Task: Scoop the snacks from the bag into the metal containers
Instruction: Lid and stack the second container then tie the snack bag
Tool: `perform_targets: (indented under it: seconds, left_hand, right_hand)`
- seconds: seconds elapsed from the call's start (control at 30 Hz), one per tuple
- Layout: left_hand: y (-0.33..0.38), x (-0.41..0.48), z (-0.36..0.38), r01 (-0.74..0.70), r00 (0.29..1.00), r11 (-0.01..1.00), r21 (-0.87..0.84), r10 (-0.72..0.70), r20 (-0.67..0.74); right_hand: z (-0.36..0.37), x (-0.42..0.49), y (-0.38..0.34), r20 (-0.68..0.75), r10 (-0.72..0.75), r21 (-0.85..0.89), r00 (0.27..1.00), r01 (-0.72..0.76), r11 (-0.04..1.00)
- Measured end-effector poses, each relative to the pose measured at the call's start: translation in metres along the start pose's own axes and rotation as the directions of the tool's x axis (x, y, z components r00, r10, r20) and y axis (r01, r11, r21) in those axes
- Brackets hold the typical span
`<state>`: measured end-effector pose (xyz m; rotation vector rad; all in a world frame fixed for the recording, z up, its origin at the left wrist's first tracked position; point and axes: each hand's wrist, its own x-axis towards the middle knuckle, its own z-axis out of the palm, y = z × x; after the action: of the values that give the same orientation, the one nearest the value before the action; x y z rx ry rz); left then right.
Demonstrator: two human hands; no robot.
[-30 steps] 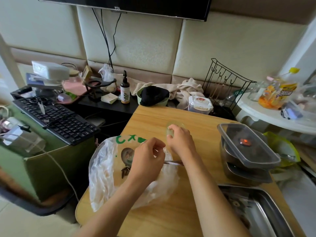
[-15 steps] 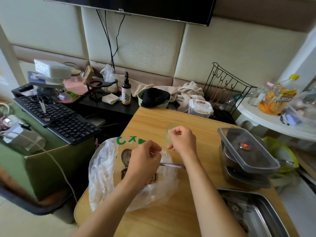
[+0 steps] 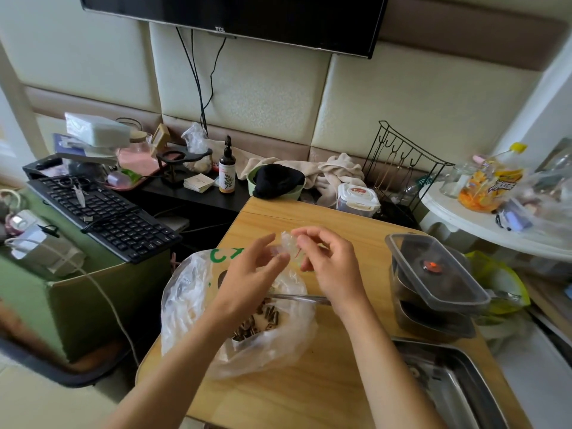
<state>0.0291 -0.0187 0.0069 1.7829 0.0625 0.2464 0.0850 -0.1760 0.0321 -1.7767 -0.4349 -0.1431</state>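
Note:
A clear plastic bag (image 3: 198, 305) with green print lies on the wooden table (image 3: 325, 391). Striped sunflower seeds (image 3: 260, 320) show through it. My left hand (image 3: 253, 274) and my right hand (image 3: 331, 264) meet above the bag and pinch its twisted top (image 3: 288, 244) between their fingertips. A metal spoon handle (image 3: 297, 298) lies across the bag under my right wrist. Stacked metal containers (image 3: 433, 323) under a clear plastic lid (image 3: 433, 270) stand at the right. A metal tray (image 3: 448, 382) sits at the near right corner.
A black keyboard (image 3: 102, 209) rests on a green box to the left. Behind the table are a green bowl with a black cloth (image 3: 278, 181), a small lidded tub (image 3: 356, 198) and a wire rack (image 3: 402, 162). A white side table (image 3: 464, 221) holds bottles.
Both hands have risen from the bag and drawn its twisted top upward. The seeds inside now show more plainly. The camera has tilted a little.

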Motion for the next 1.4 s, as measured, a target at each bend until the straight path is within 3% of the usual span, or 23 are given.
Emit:
perform_targets:
  seconds: [0.07, 0.17, 0.4, 0.5, 0.57, 0.67, 0.8, 0.83, 0.9, 0.93, 1.0, 1.07, 1.17, 1.3, 1.4]
  left_hand:
    - [0.003, -0.003, -0.001, 0.128, 0.991, 0.966, -0.224, -0.12, 0.051]
    - [0.007, -0.006, -0.006, 0.242, 0.97, 0.9, -0.362, -0.223, 0.093]
    - [0.006, -0.011, -0.015, 0.368, 0.926, 0.833, -0.413, -0.292, 0.238]
    - [0.005, -0.012, -0.014, 0.374, 0.924, 0.816, -0.441, -0.287, 0.252]
    - [0.006, -0.012, -0.011, 0.354, 0.933, 0.823, -0.444, -0.28, 0.226]
    - [0.006, -0.01, -0.006, 0.332, 0.943, 0.799, -0.501, -0.291, 0.16]
    - [0.004, -0.008, -0.001, 0.321, 0.946, 0.845, -0.427, -0.311, 0.095]
    - [0.002, -0.009, 0.001, 0.292, 0.955, 0.899, -0.325, -0.293, 0.048]
    - [-0.003, -0.01, 0.007, 0.147, 0.98, 0.987, 0.063, -0.137, -0.142]
    - [-0.004, -0.011, 0.009, 0.056, 0.974, 0.968, 0.243, 0.001, -0.228]
    - [0.0, -0.012, 0.012, -0.121, 0.935, 0.915, 0.385, 0.235, -0.266]
    - [0.006, -0.013, 0.014, -0.191, 0.948, 0.921, 0.34, 0.263, -0.18]
    - [0.009, -0.018, 0.018, -0.071, 0.996, 0.982, 0.175, 0.08, -0.046]
    - [0.006, -0.019, 0.013, 0.086, 0.996, 0.996, -0.033, -0.087, -0.014]
    - [0.009, -0.02, 0.008, 0.102, 0.995, 0.994, -0.031, -0.102, -0.017]
  right_hand:
    - [-0.002, -0.01, 0.001, 0.059, 0.042, 0.032, 0.997, -0.044, 0.999]
    - [-0.006, -0.021, 0.002, 0.077, 0.103, 0.095, 0.992, -0.11, 0.989]
    - [-0.018, -0.038, 0.004, 0.181, 0.152, 0.121, 0.972, -0.176, 0.977]
    - [-0.015, -0.042, 0.006, 0.139, 0.138, 0.077, 0.981, -0.15, 0.986]
    - [-0.012, -0.043, 0.007, 0.094, 0.219, 0.131, 0.971, -0.23, 0.964]
    - [-0.01, -0.045, 0.006, 0.187, 0.41, 0.251, 0.893, -0.447, 0.859]
    - [-0.005, -0.046, 0.008, 0.22, 0.51, 0.3, 0.832, -0.555, 0.776]
    - [-0.004, -0.046, 0.008, 0.189, 0.525, 0.288, 0.83, -0.558, 0.778]
    - [-0.004, -0.044, 0.009, 0.108, 0.534, 0.224, 0.839, -0.544, 0.809]
    - [-0.004, -0.044, 0.009, 0.076, 0.533, 0.199, 0.843, -0.537, 0.82]
    - [-0.003, -0.043, 0.009, 0.046, 0.528, 0.171, 0.848, -0.527, 0.833]
    - [-0.002, -0.043, 0.008, 0.04, 0.507, 0.135, 0.861, -0.508, 0.851]
    - [-0.002, -0.045, 0.006, 0.062, 0.399, 0.002, 0.915, -0.4, 0.917]
    - [-0.003, -0.046, 0.006, 0.148, 0.198, -0.213, 0.969, -0.164, 0.963]
    - [-0.003, -0.046, 0.008, 0.105, 0.196, -0.299, 0.975, -0.157, 0.941]
